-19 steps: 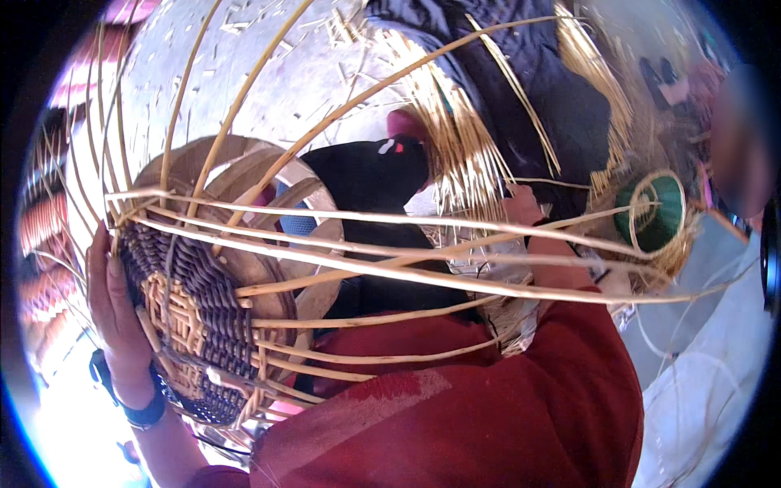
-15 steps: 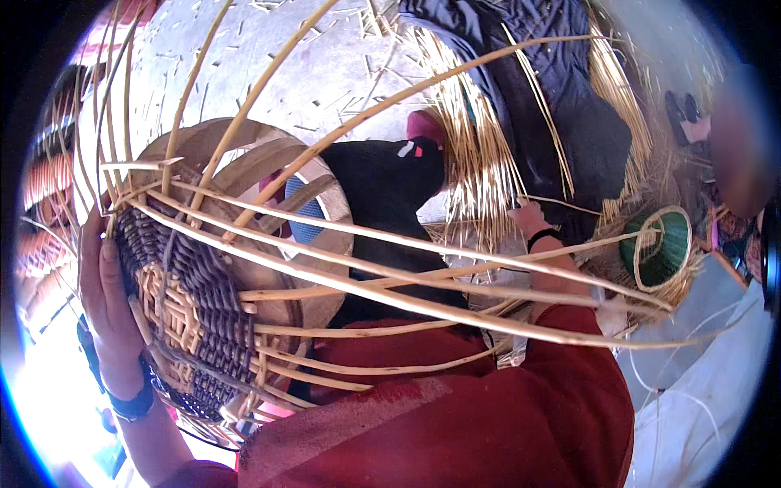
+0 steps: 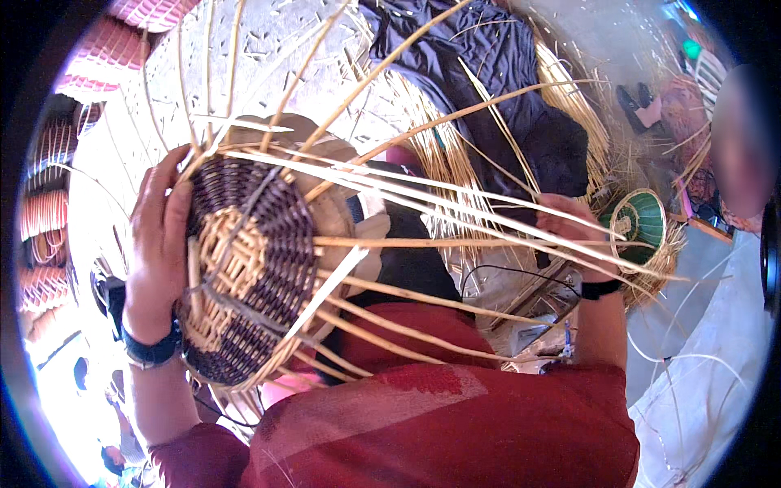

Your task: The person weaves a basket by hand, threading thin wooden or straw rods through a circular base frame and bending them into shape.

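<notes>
A half-woven basket rests tilted in front of my body. Its round base has a pale centre and a dark purple-brown woven band, with long pale rods fanning out around it. My left hand is closed over its left rim, thumb on the woven face. Out to the right, my right hand is closed on a thin rod that trails back over the dark cloth. Several long pale rods from the basket pass across and beside that hand, partly hiding its fingers.
Dark cloth covers part of a bundle of straw-coloured rods. A green, pale-rimmed basket stands at the right. Stacked woven goods line the left side. A person's legs and dark shoes are at the far right.
My right hand has drawn back rightward from the rods beside the cloth, with the thin rod in it. The basket appears farther right and more face-on, with my left hand still on its rim.
</notes>
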The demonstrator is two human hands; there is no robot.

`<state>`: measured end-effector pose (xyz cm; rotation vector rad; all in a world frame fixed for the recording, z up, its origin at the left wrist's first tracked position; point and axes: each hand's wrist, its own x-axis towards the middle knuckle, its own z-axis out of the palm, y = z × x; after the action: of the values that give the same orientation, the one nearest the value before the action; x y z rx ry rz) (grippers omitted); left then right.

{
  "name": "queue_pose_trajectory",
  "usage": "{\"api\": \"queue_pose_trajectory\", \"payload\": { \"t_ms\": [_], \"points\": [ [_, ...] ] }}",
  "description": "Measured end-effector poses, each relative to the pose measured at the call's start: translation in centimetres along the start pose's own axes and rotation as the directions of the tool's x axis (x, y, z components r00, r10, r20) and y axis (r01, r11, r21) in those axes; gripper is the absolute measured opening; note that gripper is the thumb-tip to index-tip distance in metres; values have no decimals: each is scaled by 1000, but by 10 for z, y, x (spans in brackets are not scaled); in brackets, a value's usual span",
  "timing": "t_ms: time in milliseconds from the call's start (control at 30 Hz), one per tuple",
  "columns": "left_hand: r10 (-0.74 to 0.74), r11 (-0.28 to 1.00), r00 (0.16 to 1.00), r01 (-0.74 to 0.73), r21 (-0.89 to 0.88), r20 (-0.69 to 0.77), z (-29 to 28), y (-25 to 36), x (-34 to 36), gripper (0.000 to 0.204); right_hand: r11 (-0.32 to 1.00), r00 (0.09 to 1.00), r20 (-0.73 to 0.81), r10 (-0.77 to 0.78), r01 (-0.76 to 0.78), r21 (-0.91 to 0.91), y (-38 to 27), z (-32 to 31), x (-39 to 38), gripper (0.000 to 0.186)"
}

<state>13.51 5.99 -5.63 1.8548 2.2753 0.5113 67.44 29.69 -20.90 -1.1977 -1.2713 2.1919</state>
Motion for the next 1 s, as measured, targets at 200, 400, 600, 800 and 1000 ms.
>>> {"api": "queue_pose_trajectory", "payload": {
  "t_ms": [200,400,600,800,1000],
  "points": [
    [-46,985,998,39,-166,-37,17,6,18,39,781,805,-133,-578,498,-378,-89,1,-82,36],
    [-97,982,995,92,-165,-22,20,13,17,42,417,286,-349,-892,230,-879,-168,-12,-148,31],
    [-96,995,989,97,2,-110,27,15,16,51,43,323,17,-946,178,-983,-210,75,-164,27],
    [-126,899,913,-61,-434,-388,-13,17,25,45,-513,350,713,-608,512,-689,-233,245,-92,24],
    [177,788,932,-328,-521,-317,-66,77,21,42,-654,225,881,-417,599,-462,-238,370,-9,22]
  ]
}}
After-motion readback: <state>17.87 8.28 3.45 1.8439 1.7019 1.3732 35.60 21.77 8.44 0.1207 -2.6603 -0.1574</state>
